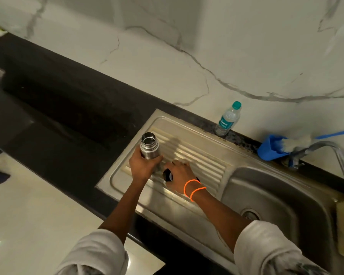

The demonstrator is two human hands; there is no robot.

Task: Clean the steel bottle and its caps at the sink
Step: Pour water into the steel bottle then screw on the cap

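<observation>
The steel bottle (149, 146) stands upright and uncapped over the left end of the ribbed steel draining board (203, 155). My left hand (144, 165) is wrapped around its lower half. Just to the right, my right hand (180, 171) rests palm down on the board, fingers over a dark cap (167, 175) that shows under the palm. Whether the fingers grip the cap or only cover it is unclear. Two orange bands circle my right wrist.
The sink basin (276, 199) with its drain lies to the right, a steel tap (326, 149) above it. A blue holder (270, 149) with a brush and a plastic water bottle (227, 119) stand by the marble wall. A black counter (58, 116) stretches left.
</observation>
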